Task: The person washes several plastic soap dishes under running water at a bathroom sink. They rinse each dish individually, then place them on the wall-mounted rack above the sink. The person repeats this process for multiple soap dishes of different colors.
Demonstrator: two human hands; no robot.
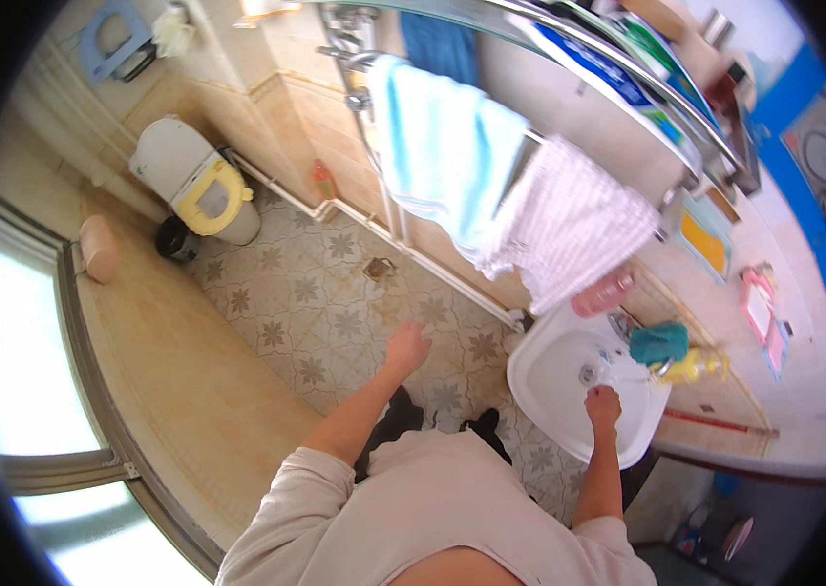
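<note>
My left hand (408,347) hangs over the patterned tile floor, fingers loosely curled; whether anything is in it cannot be made out. Over the white washbasin (559,395) is my right hand (603,405), curled near the drain, its contents not clear. Behind the basin are a chrome tap (619,322), a teal cloth (659,343) and a yellow bottle (684,366). A pink bottle (603,293) stands on the basin's back edge. A striped blue towel (442,154) and a pale pink towel (566,220) hang from a rail above.
A toilet (237,227) with a yellow seat pad stands at the far left, beside a black bin (177,239). White pipes (442,273) run low along the wall, near a floor drain (378,269). A glass shelf with a metal rail (632,66) juts out at upper right.
</note>
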